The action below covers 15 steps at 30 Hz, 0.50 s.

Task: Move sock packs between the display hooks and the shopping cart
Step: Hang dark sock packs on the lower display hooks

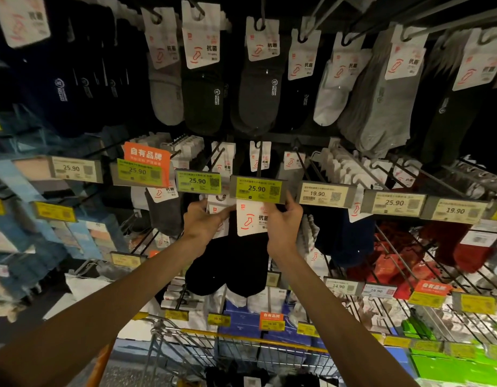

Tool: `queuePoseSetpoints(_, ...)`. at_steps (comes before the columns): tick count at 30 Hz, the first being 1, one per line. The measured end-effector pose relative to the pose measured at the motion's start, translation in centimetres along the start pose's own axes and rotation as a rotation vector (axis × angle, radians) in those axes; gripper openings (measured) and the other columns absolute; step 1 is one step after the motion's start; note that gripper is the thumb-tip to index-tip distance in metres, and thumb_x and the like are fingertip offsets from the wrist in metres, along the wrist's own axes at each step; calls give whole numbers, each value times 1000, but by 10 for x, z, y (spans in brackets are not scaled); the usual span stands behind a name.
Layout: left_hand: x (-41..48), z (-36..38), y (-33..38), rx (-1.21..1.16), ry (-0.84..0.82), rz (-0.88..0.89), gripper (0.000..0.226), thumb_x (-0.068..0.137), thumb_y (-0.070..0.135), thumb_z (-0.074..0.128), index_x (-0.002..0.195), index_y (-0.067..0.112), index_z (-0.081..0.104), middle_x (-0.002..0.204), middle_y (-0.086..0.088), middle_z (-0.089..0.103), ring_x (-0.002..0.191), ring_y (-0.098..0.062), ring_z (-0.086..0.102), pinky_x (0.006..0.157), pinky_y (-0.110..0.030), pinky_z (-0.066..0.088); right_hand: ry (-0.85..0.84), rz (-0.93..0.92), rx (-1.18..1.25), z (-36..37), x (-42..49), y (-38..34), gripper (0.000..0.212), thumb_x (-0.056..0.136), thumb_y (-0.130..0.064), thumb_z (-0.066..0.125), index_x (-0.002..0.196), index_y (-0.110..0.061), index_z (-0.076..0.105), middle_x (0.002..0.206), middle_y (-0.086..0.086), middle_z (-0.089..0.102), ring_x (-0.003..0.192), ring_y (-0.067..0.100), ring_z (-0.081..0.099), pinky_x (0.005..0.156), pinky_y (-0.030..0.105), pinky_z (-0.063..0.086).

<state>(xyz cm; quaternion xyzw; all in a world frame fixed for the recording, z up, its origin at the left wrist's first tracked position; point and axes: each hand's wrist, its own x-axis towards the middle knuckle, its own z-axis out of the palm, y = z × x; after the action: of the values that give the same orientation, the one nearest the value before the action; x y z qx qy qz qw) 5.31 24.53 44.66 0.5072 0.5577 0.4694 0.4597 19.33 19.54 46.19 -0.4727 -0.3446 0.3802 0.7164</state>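
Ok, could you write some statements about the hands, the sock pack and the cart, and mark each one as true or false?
1. The left hand and the right hand are both at the white card of the black sock pack. True.
2. The price tag just above the hands reads 19.90. False: it reads 25.90.
3. The shopping cart stands below the arms, in front of the display. True.
4. The pack in the hands contains red socks. False: its socks are black; the red socks hang further to the right.
5. The cart is entirely empty. False: some dark items lie in it.
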Motion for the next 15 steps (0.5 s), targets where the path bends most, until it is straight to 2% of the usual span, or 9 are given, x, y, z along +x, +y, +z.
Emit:
queuePoseSetpoints(4, 4, -1, 1, 21, -11, -49, 28, 80, 22, 81, 106, 16, 74, 98, -1, 72, 94, -15, 66, 85, -24, 48, 65, 124, 8, 0, 11, 3, 20, 90, 10, 53, 103, -3, 61, 81, 3, 69, 63, 8, 68, 53, 25, 51)
queuePoseSetpoints(6, 7, 0, 0, 30, -15, -57, 35, 79, 24, 82, 112, 15, 73, 101, -2, 72, 98, -16, 66, 87, -24, 48, 64, 138, -7, 2, 16, 5, 18, 92, 5, 53, 99, -11, 58, 86, 4, 66, 70, 11, 67, 59, 27, 54)
queuePoseSetpoints(8, 8, 0, -1, 32, -2, -52, 35, 79, 24, 82, 111, 16, 74, 101, -2, 73, 99, -16, 66, 85, -23, 47, 51, 112, -49, 6, 24, 8, 24, 95, 1, 53, 86, -21, 55, 86, 2, 64, 79, 17, 64, 68, 31, 52)
queuePoseSetpoints(11, 12, -2, -5, 16, -1, -61, 29, 76, 26, 84, 104, 21, 75, 100, 0, 74, 97, -15, 67, 84, -22, 47, 38, 62, -111, 6, 35, 14, 23, 95, -2, 55, 81, -20, 54, 84, 5, 62, 84, 21, 61, 75, 34, 51)
queuePoseSetpoints(13, 12, -4, -11, 42, 0, -41, 27, 75, 28, 84, 100, 23, 75, 97, 3, 74, 94, -13, 67, 85, -22, 48, 14, 69, -179, -2, 41, 18, 21, 92, 2, 56, 85, -17, 53, 82, 0, 58, 76, 12, 58, 75, 33, 48)
queuePoseSetpoints(15, 9, -5, -18, 81, 43, -40, 26, 76, 28, 84, 99, 20, 74, 93, 3, 72, 88, -13, 67, 82, -21, 47, -26, 120, -299, -2, 48, 18, 27, 91, 1, 54, 79, -23, 51, 76, -6, 54, 62, 1, 55, 69, 26, 45)
